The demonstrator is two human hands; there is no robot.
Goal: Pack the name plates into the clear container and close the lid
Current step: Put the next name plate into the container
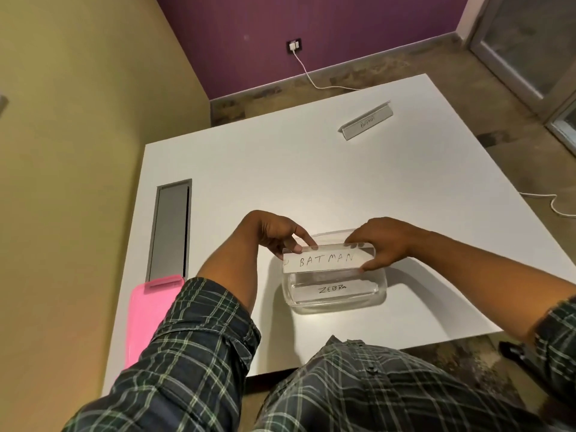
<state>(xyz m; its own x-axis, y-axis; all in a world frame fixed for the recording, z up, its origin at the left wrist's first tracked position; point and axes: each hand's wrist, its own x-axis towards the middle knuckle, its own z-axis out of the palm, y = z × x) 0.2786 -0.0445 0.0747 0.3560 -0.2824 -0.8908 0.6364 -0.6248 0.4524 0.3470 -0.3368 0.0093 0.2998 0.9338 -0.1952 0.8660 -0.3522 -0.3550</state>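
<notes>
Two bare hands are meeting at the lower centre of the frame, both gripping one name plate. On its left end, the left hand (277, 233) is pinching the "BATMAN" name plate (327, 260) with thumb on the front face and fingers curled over the top edge. At the opposite end, the right hand (378, 244) is pinching it the same way, fingers over the top and thumb at the lower corner. This plate is sitting over the open mouth of the clear container (335, 302), tilted so its handwritten face is showing.

Three name plates are showing in all. A second one, the "ZEBRA" name plate (332, 289), is lying inside the container, below the held plate. A third name plate (366, 121) is standing alone on the white table (249, 169) in the upper right of the frame, well apart from the container; its lettering is too blurred to read.

One pink lid (146, 316) is lying at the lower left, partly hidden behind the left sleeve. Just above it, one grey cable hatch (171, 229) is sitting flush in the tabletop. One wall socket (294, 46) is showing on the purple wall at the top, with one white cable (311, 77) trailing down from it to the floor.
</notes>
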